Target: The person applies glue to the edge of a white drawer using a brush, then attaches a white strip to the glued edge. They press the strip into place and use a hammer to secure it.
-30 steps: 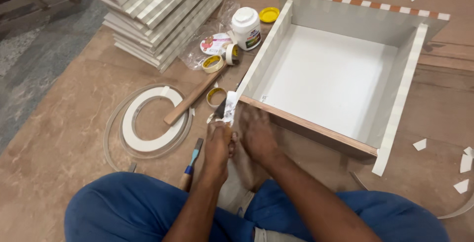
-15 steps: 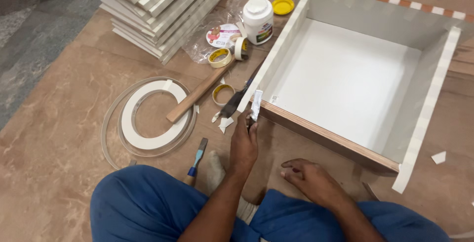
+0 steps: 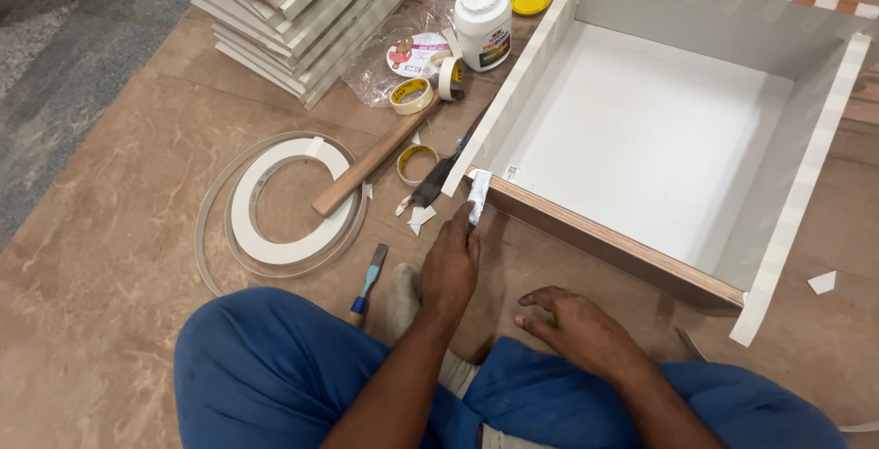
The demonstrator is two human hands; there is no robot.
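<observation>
Edge strip (image 3: 478, 194): short pale piece stuck at the near-left corner of the drawer box (image 3: 641, 138), right where the raw plywood front edge (image 3: 604, 238) meets the left side wall. Left hand (image 3: 449, 266) has its fingertips (image 3: 467, 220) pinched on the strip's lower end, pressing it to the corner; closed on it, not just hovering. Right hand (image 3: 577, 325) at about 4 o'clock from the strip, fingers spread and loose, holding nothing, resting low near the knee. Read: edge-banding step, corner piece being seated while the long front edge is bare ply. Next move, as I judge it, needs firm pressure along the strip and a trim flush, so a blade is wanted. Nearest candidates: dark-handled knife (image 3: 430, 188) at 9 o'clock, just beside the strip; blue-handled chisel (image 3: 366, 280) at 8 o'clock near the leg. Wooden hammer handle (image 3: 380, 156) at 10 o'clock, with tape rolls (image 3: 412, 95) and white glue bottle (image 3: 482, 11) further out at 11–12 o'clock. Coil of white banding (image 3: 279, 202) at 9 o'clock, well apart. Stack of panels (image 3: 311, 0) at 11 o'clock, far.
</observation>
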